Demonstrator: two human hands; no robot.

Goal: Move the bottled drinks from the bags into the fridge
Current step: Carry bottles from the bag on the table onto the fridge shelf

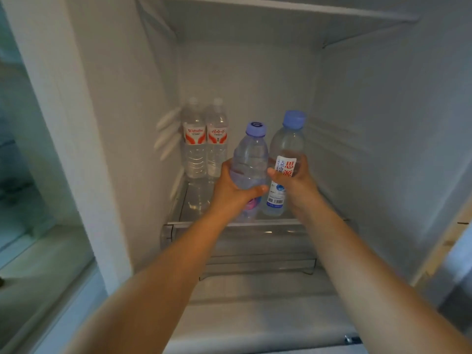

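My left hand (231,189) is wrapped round one blue-capped bottle (249,162), my right hand (293,180) round the other (287,149), the two bottles side by side and touching or nearly so, low over the glass shelf (184,213). I cannot tell whether their bases rest on it yet. Beyond my left hand, two red-labelled bottles (205,139) stand at the back of the fridge (383,123). My guess is that letting go early could tip one, and pushing the left one deeper may knock that pair.

two blue-capped bottles (251,159) (286,159) upright, two red-labelled bottles (195,139) (217,139) behind
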